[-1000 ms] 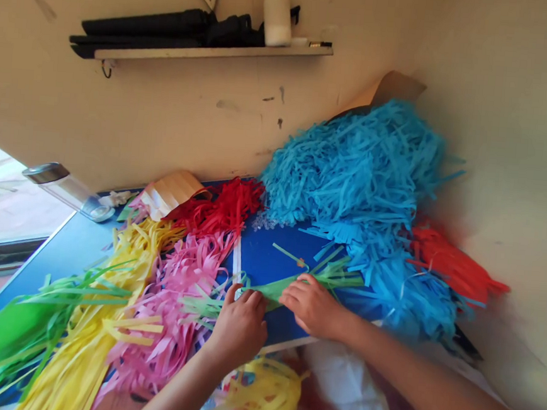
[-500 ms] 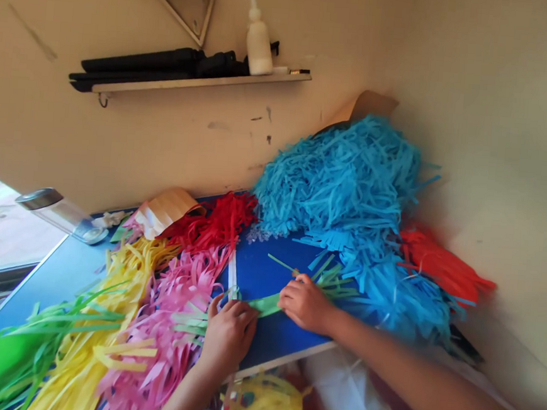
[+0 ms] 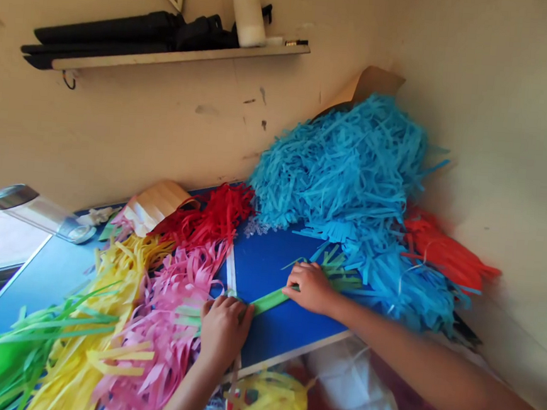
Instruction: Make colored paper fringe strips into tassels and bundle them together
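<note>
A green fringed tissue paper strip (image 3: 270,301) lies stretched low over the blue table between my two hands. My left hand (image 3: 226,329) is closed on its near left part, and pale green fringe sticks out to the left over pink fringed paper (image 3: 176,298). My right hand (image 3: 311,287) has its fingers curled round the strip's other part. Beyond it, green fringe (image 3: 339,273) spreads toward the blue shredded paper (image 3: 342,172). The band between the hands looks narrow and gathered. My fingertips are partly hidden.
Yellow fringe (image 3: 96,317), green fringe (image 3: 1,354) and red fringe (image 3: 216,216) cover the table's left side. A clear container with a metal lid (image 3: 40,212) lies tilted there. Orange-red fringe (image 3: 450,247) rests against the right wall. Above, a shelf (image 3: 181,59) holds a white bottle (image 3: 249,13).
My hands have moved slightly apart, the right one away from me. The strip between them shows longer and narrower. The view has shifted, so the shelf sits higher in it.
</note>
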A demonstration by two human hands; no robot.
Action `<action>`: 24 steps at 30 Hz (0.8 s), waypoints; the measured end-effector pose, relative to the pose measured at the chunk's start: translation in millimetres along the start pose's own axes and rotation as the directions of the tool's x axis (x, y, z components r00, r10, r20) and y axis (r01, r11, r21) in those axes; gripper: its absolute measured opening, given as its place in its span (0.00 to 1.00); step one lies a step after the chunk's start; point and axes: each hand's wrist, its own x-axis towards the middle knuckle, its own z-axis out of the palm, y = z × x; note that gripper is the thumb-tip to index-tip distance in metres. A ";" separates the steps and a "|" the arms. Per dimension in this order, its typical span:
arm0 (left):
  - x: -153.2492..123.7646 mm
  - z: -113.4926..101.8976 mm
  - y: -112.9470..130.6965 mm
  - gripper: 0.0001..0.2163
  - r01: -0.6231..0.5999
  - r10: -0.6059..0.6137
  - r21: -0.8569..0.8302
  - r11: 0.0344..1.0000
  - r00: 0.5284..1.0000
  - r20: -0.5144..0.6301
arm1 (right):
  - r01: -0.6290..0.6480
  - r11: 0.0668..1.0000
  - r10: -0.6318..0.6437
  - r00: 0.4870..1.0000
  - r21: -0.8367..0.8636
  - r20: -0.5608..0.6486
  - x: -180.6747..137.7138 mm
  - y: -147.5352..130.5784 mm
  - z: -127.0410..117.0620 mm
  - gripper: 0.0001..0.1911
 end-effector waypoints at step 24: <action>10.7 -15.1 26.2 0.03 -0.280 0.285 0.097 0.955 0.958 -0.039 | 0.584 0.738 -0.625 0.780 -0.338 -0.018 -4.5 -3.3 4.7 0.10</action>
